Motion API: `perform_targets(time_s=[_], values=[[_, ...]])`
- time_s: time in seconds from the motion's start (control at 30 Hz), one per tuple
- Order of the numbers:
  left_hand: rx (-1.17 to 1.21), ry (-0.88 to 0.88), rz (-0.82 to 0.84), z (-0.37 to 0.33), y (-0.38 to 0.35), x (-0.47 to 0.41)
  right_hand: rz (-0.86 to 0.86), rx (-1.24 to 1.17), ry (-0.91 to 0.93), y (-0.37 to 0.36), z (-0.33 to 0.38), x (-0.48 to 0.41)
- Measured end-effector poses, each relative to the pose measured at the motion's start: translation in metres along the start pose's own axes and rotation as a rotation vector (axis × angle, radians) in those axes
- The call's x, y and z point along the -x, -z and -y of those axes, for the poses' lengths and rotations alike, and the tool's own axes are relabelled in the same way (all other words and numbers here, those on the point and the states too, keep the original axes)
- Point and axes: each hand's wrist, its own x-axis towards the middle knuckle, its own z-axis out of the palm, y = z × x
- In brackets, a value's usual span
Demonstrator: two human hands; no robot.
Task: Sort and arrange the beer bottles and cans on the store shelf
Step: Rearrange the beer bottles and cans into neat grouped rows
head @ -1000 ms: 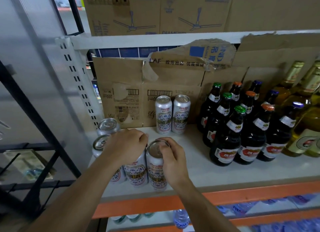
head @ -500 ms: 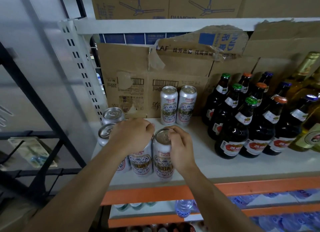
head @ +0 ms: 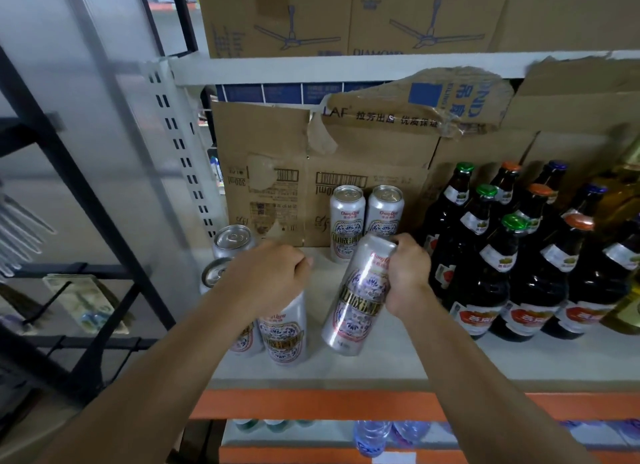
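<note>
My right hand [head: 407, 275] grips a white beer can [head: 356, 297] by its top and holds it tilted, lifted off the shelf [head: 381, 363]. My left hand [head: 272, 276] is curled over the top of another white can [head: 285, 332] that stands upright at the shelf's front left. More of the same cans stand to the left: one at the rear [head: 232, 239] and one in front of it [head: 214, 273]. Two cans [head: 347, 218] [head: 385, 209] stand side by side against the cardboard at the back. Dark beer bottles [head: 498, 276] with coloured caps stand in rows to the right.
Torn cardboard boxes [head: 294, 173] line the back of the shelf; fan cartons [head: 346, 13] sit on the shelf above. Yellowish bottles [head: 623, 193] stand at the far right. An orange shelf edge [head: 311, 404] runs below, with water bottles [head: 372, 436] underneath. A black metal rack [head: 69, 193] stands left.
My right hand has lifted its can off the shelf and tilted it, moving it up and to the right. My left hand stays on top of its can.
</note>
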Motion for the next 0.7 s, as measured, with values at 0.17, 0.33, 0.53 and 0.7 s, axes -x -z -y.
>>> perform_targets(time_s=[0.17, 0.33, 0.53, 0.7], values=[[0.257, -0.067, 0.207, -0.024, 0.019, -0.009, 0.081, -0.107, -0.088, -0.007, 0.054, -0.013], [0.466, -0.062, 0.337, -0.043, 0.021, -0.018, 0.227, -0.151, -0.155, -0.012, 0.088, -0.015], [0.801, -0.020, 0.303, -0.057, 0.018, -0.024, 0.358, -0.155, -0.146, -0.012, 0.102, -0.016], [0.869, -0.054, 0.356, -0.059, 0.022, -0.021, 0.429, -0.154, -0.114, -0.012, 0.099, -0.017]])
